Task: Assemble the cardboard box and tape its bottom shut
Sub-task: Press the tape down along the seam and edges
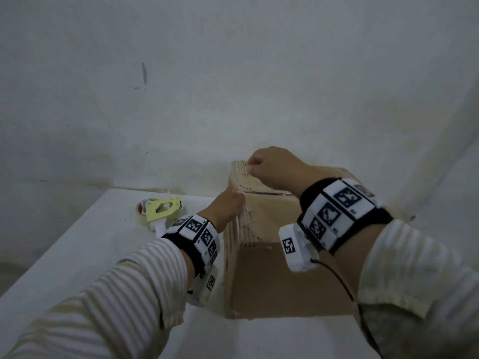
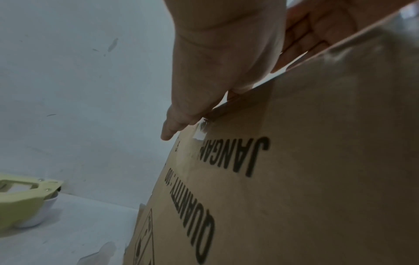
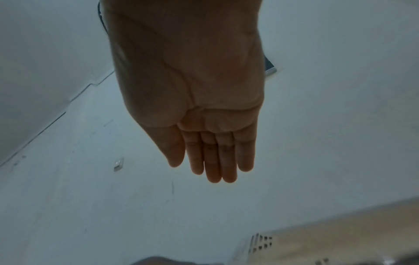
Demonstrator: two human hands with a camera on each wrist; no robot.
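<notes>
cardboard box [image 1: 272, 281]: stands on white bench [image 1: 77, 242], close to the wall | left grip [image 1: 229, 204]: holding the box's upper left edge, thumb outside, fingers inside | right grip [image 1: 274, 167]: wide, fingers straight, holding nothing, over the box's far top edge | tape dispenser [image 1: 162, 211]: lies on bench, left of box, apart

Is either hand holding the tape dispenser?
No, the tape dispenser lies on the table, left of the box, while the left hand and right hand are both at the box.

cardboard box [image 2: 294, 179] side, black print | "QUANTITY : 100" | "JANGA…", last letters cut off
</notes>
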